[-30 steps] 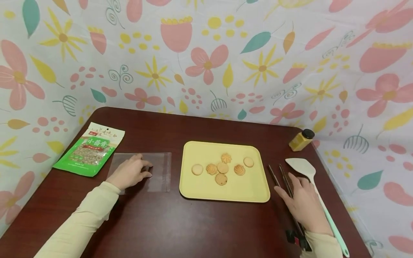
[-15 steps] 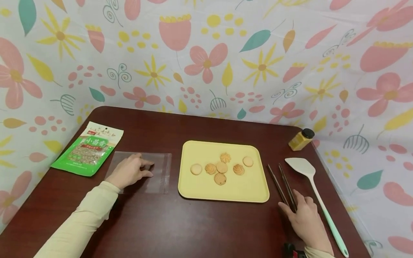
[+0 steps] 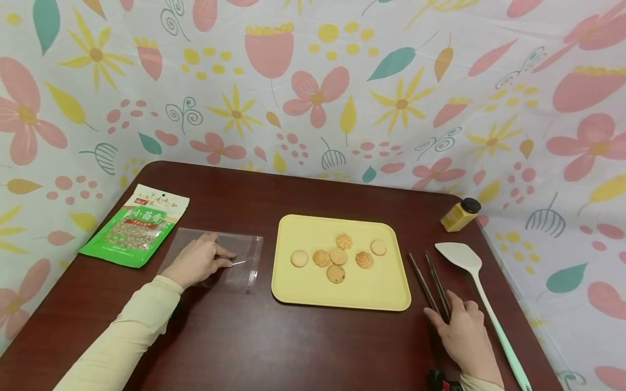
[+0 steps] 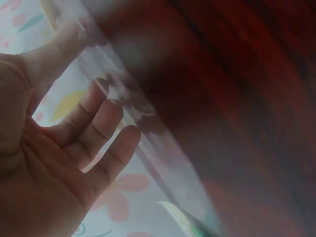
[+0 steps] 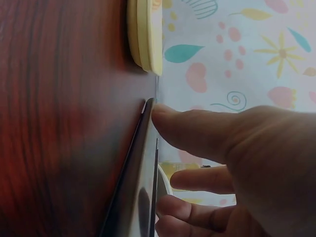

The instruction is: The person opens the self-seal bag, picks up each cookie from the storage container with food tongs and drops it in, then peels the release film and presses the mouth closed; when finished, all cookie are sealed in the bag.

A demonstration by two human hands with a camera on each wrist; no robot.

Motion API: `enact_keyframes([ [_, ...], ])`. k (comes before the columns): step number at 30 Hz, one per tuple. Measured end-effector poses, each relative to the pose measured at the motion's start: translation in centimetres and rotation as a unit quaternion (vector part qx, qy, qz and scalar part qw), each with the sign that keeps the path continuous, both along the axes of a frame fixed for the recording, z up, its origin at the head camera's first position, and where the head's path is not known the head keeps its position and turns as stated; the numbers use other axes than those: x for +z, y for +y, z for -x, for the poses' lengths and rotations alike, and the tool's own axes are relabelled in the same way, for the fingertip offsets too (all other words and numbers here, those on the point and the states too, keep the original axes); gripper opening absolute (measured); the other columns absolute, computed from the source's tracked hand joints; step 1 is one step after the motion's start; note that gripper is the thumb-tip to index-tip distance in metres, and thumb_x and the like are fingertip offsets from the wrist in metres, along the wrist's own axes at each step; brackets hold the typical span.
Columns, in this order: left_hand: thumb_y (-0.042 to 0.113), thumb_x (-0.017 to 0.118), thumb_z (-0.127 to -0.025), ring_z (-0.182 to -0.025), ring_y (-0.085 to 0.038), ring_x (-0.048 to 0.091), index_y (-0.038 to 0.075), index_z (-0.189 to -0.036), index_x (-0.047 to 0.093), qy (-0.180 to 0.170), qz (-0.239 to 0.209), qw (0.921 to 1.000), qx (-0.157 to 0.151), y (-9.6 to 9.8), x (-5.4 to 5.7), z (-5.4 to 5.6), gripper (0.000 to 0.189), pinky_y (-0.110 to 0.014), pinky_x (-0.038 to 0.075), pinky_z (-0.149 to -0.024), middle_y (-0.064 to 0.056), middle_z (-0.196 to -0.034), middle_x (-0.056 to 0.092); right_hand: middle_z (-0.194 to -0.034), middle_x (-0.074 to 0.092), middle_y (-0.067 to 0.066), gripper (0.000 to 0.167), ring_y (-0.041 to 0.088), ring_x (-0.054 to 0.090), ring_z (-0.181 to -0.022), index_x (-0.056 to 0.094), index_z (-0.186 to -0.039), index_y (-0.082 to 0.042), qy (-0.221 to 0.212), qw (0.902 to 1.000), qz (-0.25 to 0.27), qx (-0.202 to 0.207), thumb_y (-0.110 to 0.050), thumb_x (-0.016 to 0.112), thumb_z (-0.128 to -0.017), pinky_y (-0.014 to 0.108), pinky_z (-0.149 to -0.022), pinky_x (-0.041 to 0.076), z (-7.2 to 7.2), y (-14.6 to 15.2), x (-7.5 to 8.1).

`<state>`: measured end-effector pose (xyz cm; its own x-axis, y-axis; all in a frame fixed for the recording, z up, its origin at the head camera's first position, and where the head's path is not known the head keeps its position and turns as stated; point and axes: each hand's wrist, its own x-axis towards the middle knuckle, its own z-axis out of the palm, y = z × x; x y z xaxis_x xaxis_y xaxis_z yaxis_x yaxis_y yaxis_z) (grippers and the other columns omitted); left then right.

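Note:
My left hand (image 3: 198, 260) lies over a clear plastic zip bag (image 3: 246, 258), thumb and forefinger pinching its film near the middle. A bright crease shows in the film by the fingertips. In the left wrist view the bag (image 4: 163, 153) is a thin, shiny sheet, and the other fingers are half curled. At the right, my right hand (image 3: 467, 334) holds dark metal tongs (image 3: 423, 282) lying on the table, their arms spread and tips pointing away. The right wrist view shows the thumb against one side of the tongs (image 5: 140, 173), with the fingers on the other side.
A yellow tray (image 3: 303, 290) with several cookies (image 3: 337, 256) sits between the hands. Beyond the left hand lies a green seasoning packet (image 3: 134, 228). A spatula (image 3: 481, 288) lies right of the tongs, and a yellow jar with black lid (image 3: 459, 214) stands behind it.
My right hand has drawn back along the tongs toward the near edge. The left hand has barely moved, but the bag's film has bunched and creased at its fingertips.

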<state>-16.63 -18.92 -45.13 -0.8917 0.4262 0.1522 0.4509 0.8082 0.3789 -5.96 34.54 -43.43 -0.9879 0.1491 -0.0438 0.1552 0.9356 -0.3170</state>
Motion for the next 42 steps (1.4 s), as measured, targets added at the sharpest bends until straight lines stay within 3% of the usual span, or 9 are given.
enact_keyframes([
  [9,0.017,0.079,-0.082,-0.08,-0.019,0.048,0.013,-0.096,0.08,0.072,-0.01,0.9971,-0.024,0.1,-0.2,0.3,0.014,-0.031,0.041,-0.066,-0.002,-0.089,0.057,-0.113,0.035,0.044,0.07,0.064,0.033,-0.107,0.038,-0.134,0.019,-0.003,0.9998,-0.007,-0.016,-0.034,0.062,-0.096,0.07,-0.078,0.037,0.1,0.2,-0.2],
  [16,0.017,0.077,-0.085,-0.093,-0.022,0.056,0.011,-0.098,0.078,0.071,-0.047,0.9962,-0.018,0.6,0.1,0.4,0.015,-0.042,0.048,-0.078,-0.003,-0.102,0.065,-0.111,0.039,0.042,0.056,0.061,0.038,-0.104,0.047,-0.125,0.02,0.019,0.9995,-0.01,-0.024,-0.022,0.065,-0.094,0.069,-0.078,0.038,0.2,0.5,-0.6],
  [23,0.013,0.074,-0.087,-0.107,-0.027,0.061,0.009,-0.104,0.076,0.085,-0.079,0.993,-0.017,0.5,0.0,0.3,0.017,-0.05,0.048,-0.09,-0.01,-0.114,0.067,-0.108,0.044,0.042,0.059,0.061,0.043,-0.103,0.051,-0.118,0.023,0.016,0.9988,-0.017,-0.044,-0.029,0.064,-0.094,0.069,-0.077,0.041,0.6,0.8,-0.9],
  [28,0.01,0.073,-0.087,-0.109,-0.03,0.062,0.008,-0.105,0.075,0.102,-0.088,0.9906,-0.021,0.3,0.0,0.5,0.018,-0.049,0.05,-0.091,-0.012,-0.116,0.068,-0.099,0.048,0.038,0.049,0.058,0.047,-0.097,0.055,-0.111,0.02,0.03,0.9983,-0.013,-0.049,-0.025,0.064,-0.093,0.067,-0.074,0.042,0.9,0.9,-1.1],
  [33,0.013,0.072,-0.088,-0.109,-0.029,0.063,0.009,-0.107,0.075,0.096,-0.095,0.9908,-0.01,0.2,0.1,0.5,0.02,-0.049,0.051,-0.09,-0.011,-0.117,0.068,-0.103,0.048,0.037,0.048,0.058,0.047,-0.098,0.05,-0.116,0.018,0.055,0.9955,0.006,-0.077,-0.024,0.06,-0.095,0.067,-0.072,0.042,0.8,0.8,-1.2],
  [37,0.014,0.072,-0.089,-0.109,-0.029,0.064,0.009,-0.108,0.075,0.087,-0.095,0.9916,-0.006,0.3,0.0,0.3,0.02,-0.049,0.052,-0.089,-0.011,-0.118,0.068,-0.103,0.054,0.028,0.05,0.048,0.058,-0.089,0.045,-0.125,0.012,0.073,0.992,0.017,-0.101,-0.029,0.054,-0.098,0.061,-0.064,0.045,0.6,0.6,-1.0],
  [42,0.013,0.072,-0.089,-0.108,-0.028,0.064,0.008,-0.109,0.074,0.087,-0.097,0.9914,-0.01,0.4,0.1,0.2,0.021,-0.048,0.052,-0.089,-0.011,-0.118,0.068,-0.099,0.06,0.015,0.048,0.037,0.062,-0.086,0.05,-0.132,0.0,0.139,0.9849,0.029,-0.099,-0.035,0.054,-0.1,0.059,-0.064,0.046,0.4,-0.1,-0.5],
])
